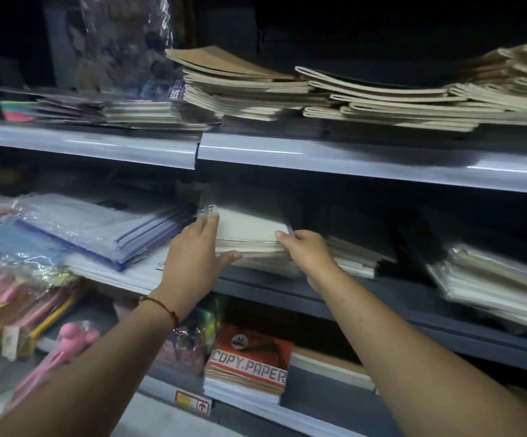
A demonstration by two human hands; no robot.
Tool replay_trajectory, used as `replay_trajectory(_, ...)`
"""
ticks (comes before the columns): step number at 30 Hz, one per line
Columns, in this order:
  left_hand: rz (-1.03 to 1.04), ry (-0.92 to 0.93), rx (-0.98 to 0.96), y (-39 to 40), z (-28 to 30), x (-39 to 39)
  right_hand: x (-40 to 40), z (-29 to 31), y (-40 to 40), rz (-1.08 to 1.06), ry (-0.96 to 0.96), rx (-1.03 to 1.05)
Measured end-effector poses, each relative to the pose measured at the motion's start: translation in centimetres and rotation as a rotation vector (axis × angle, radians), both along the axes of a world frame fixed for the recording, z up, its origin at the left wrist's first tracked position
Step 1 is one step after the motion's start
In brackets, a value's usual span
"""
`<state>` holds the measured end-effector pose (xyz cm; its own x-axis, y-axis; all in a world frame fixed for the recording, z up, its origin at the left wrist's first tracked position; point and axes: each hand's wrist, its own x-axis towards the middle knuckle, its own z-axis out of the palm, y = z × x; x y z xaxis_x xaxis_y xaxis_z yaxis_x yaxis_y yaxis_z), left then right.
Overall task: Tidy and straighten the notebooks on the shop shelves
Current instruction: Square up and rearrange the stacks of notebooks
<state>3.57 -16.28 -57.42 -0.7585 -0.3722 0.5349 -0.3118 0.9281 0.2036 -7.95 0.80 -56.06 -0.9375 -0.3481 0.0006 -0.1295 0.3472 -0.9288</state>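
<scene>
Nearest to me, at about six o'clock, a red pack marked copy paper [249, 361] sits on the bottom shelf, with pink pens in wrappers [51, 351] off at eight o'clock. Neither belongs to the job in hand.

Further in, on the middle shelf [382, 305], both my hands frame one pale stack of notebooks [252, 234] near the centre of view. My left hand [197, 250] lies against the stack's nine o'clock side, fingers straight and close together along the edge, thumb reaching across the front at the bottom. My right hand [306, 250] is at the stack's three o'clock corner, thumb on top of the cover; the other fingers are hidden beneath, so it looks like a pinch on the top few books, though I cannot tell how many.

I judge this to be the squaring-up step for this one pile: pressing the sides in so the edges line up. The next move calls for an even squeeze from both sides and a gentle push toward the back, without nudging the blue-edged stack [107, 228] just beside it at nine o'clock.

Farthest, at twelve to two o'clock, the brown notebooks on the top shelf [366, 96] lie fanned and skewed, not yet straightened.
</scene>
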Motion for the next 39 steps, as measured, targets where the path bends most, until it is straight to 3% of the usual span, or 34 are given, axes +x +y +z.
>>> replay_trajectory(5,-0.034,0.131,-0.05,0.0,-0.6,-0.5,0.3,0.2,0.1,-0.075,0.066,-0.033)
replay_trajectory(14,-0.032,0.328,0.01,2.5,-1.9,0.6,1.6,-0.1,2.6,-0.071,-0.03,-0.212)
replay_trajectory(21,-0.242,0.352,0.59,6.2,-2.2,3.0,3.7,-1.4,5.8,-0.084,-0.195,-0.479)
replay_trajectory(25,-0.386,0.321,0.97,8.3,-2.6,3.6,4.9,-2.1,8.6,-0.087,-0.155,-0.516)
replay_trajectory(28,-0.467,0.344,1.124,10.2,-2.3,3.7,5.9,-2.7,10.4,-0.109,-0.106,-0.522)
replay_trajectory(39,-0.607,0.353,0.972,15.2,-2.8,2.8,7.9,-2.5,17.2,-0.213,0.013,-0.546)
